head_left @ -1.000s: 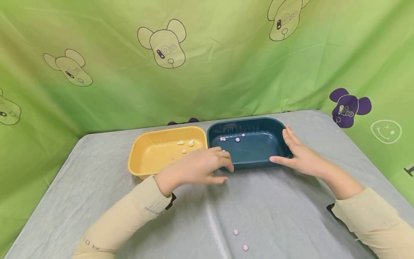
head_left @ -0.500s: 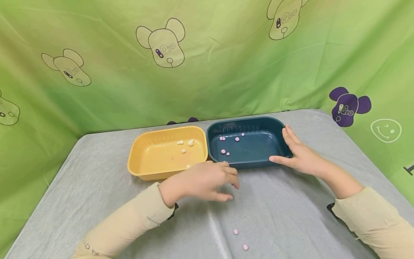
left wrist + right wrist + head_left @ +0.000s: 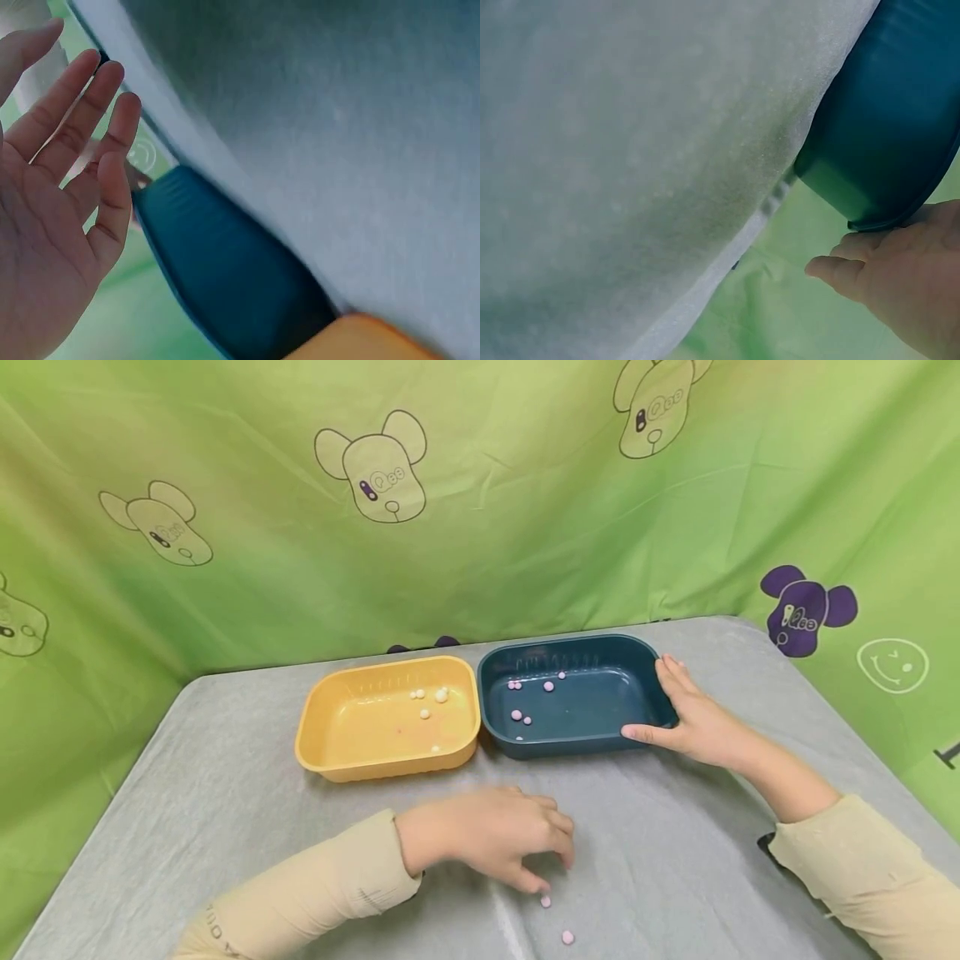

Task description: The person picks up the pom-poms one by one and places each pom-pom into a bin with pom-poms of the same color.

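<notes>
My left hand [image 3: 498, 837] hovers over the grey cloth in front of the bins, fingers loosely bent and nothing in its grasp. Its thumb tip is right at a small pink ball [image 3: 546, 901]; a second pink ball [image 3: 567, 937] lies closer to me. In the left wrist view the palm of the left hand [image 3: 60, 187] shows bare. My right hand [image 3: 701, 718] rests against the right end of the dark blue bin [image 3: 577, 747], fingers extended along its side and thumb at the front rim. Several pink balls [image 3: 548, 687] lie inside that bin.
A yellow bin [image 3: 390, 768] stands directly left of the blue one, with several white balls [image 3: 425, 714] in it. Grey cloth [image 3: 187, 827] covers the table. Behind it hangs a green printed curtain [image 3: 510, 552].
My left hand has come from the front rims of the bins toward me, down to the nearer pink balls. The right hand has stayed at the blue bin.
</notes>
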The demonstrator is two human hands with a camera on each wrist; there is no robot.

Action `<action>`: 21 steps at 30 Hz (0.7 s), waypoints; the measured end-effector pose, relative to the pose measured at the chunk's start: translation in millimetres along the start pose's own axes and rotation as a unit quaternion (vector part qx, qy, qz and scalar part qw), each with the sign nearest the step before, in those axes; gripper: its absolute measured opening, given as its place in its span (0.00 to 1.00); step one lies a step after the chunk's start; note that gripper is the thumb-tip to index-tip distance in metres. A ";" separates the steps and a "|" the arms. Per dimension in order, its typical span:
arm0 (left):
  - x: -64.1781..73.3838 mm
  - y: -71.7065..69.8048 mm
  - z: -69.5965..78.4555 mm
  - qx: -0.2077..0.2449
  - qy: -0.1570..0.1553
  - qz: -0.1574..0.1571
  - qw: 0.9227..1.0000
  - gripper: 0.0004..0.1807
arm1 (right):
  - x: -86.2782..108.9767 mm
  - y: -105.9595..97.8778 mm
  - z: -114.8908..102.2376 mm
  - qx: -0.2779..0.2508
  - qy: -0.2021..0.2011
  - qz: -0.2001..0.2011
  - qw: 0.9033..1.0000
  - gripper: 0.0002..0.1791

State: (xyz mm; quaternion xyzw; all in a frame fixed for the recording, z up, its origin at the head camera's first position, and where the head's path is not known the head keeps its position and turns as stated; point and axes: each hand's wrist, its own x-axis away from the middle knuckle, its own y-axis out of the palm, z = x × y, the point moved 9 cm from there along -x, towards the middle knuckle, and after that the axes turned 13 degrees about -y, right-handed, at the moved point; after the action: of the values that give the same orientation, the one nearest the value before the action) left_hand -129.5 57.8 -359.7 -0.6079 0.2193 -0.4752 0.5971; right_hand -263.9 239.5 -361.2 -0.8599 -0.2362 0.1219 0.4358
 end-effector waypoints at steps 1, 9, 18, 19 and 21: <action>-1.0 2.2 1.4 0.000 0.002 -0.003 1.000 0.17 | -0.3 -0.2 0.1 0.000 -0.001 0.001 1.000 0.66; -7.3 19.1 11.1 -0.002 0.023 -0.029 0.999 0.14 | -1.4 -0.2 1.2 -0.005 -0.003 0.005 1.000 0.66; -8.3 23.5 14.3 0.013 0.041 -0.031 0.999 0.06 | -1.6 -1.1 1.4 -0.002 -0.004 0.010 1.000 0.66; -8.0 23.4 14.2 0.014 0.041 -0.030 0.999 0.06 | -1.8 -1.0 1.7 -0.001 -0.004 0.009 1.000 0.66; -7.6 23.6 13.8 0.017 0.042 -0.028 0.999 0.05 | -1.8 -1.0 2.1 0.000 -0.002 0.007 1.000 0.66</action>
State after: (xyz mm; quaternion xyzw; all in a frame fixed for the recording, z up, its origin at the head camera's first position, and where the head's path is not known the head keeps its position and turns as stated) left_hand -114.3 66.7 -381.9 -0.5827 0.2189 -0.5206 0.5844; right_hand -266.7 240.5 -361.7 -0.8613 -0.2310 0.1269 0.4344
